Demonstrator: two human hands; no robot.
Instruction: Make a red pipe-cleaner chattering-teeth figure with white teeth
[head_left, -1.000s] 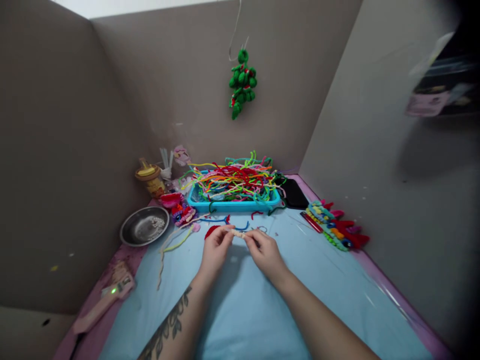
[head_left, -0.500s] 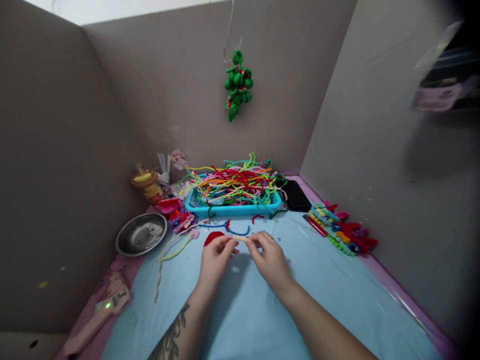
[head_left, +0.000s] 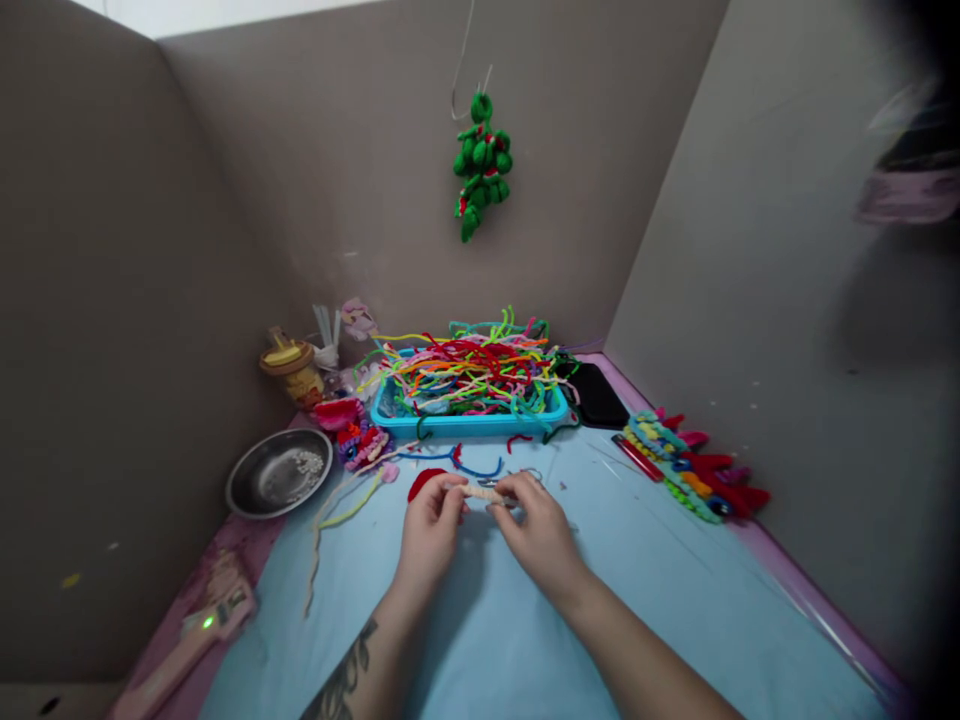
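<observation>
Between my two hands runs a short cream-coloured twisted piece (head_left: 480, 491) that looks like yarn or chenille. The fingertips of my left hand (head_left: 433, 520) are pinched on its left end. My right hand (head_left: 541, 525) pinches its right end between thumb and fingers. A red fuzzy piece (head_left: 425, 482) shows just behind my left fingers, partly covered by them; whether it joins the cream piece I cannot tell. Just beyond the hands, a blue strand (head_left: 480, 470) with a red bit lies on the light blue cloth (head_left: 495, 630).
A blue tray (head_left: 480, 427) heaped with colourful strands stands at the back. To the left are a metal bowl (head_left: 247, 487) with small white bits and a pink glue gun (head_left: 187, 650). A black phone-like slab (head_left: 598, 395) and colourful crocheted pieces (head_left: 686, 465) lie right. A green ornament (head_left: 482, 165) hangs behind.
The hands have dipped slightly, and the right thumb and fingers have shifted their grip at the right end of the cream piece. The camera view has shifted a little.
</observation>
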